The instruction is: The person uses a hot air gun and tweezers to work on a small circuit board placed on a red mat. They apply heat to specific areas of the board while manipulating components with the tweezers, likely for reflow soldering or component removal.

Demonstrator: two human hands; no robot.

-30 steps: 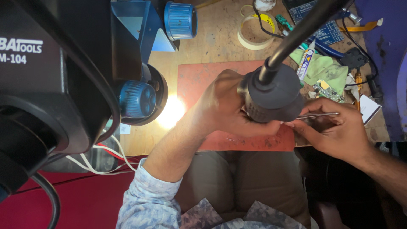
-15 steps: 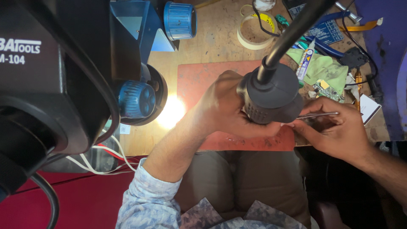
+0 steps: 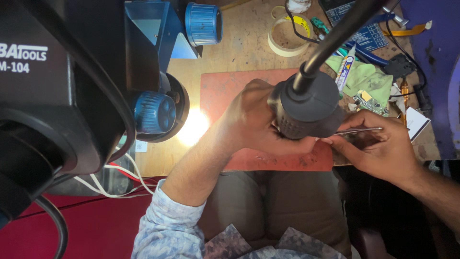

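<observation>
Wooden desk [image 3: 249, 52], cluttered repair station, lit by a bright spot beside a reddish work mat [image 3: 225, 93].

Left hand [image 3: 251, 120]: fingers wrapped closed around the black ribbed handle of a hot-air tool [image 3: 306, 108], nozzle pointing down at the mat; its dark hose rises to the upper right.

Right hand [image 3: 378, 148]: fingers pinched narrow on a pair of metal tweezers [image 3: 357, 130], tips aimed left under the tool's head. The piece under work is hidden beneath the tool and cannot be told.

Microscope body [image 3: 52, 91]: black, large, at left, with blue focus knobs [image 3: 153, 112] and a blue stand.

Rear of desk: two rolls of tape [image 3: 287, 41], a green cloth [image 3: 366, 79], a small circuit board [image 3: 370, 101], a slim glue tube [image 3: 344, 72], dark cables.

Handling note, as judgement: the work looks best served by holding the nozzle steady and upright over the spot, bracing both wrists on the mat, and keeping the tweezer tips light and level so the heated part is not nudged sideways. Hose slack should stay off the cloth.
</observation>
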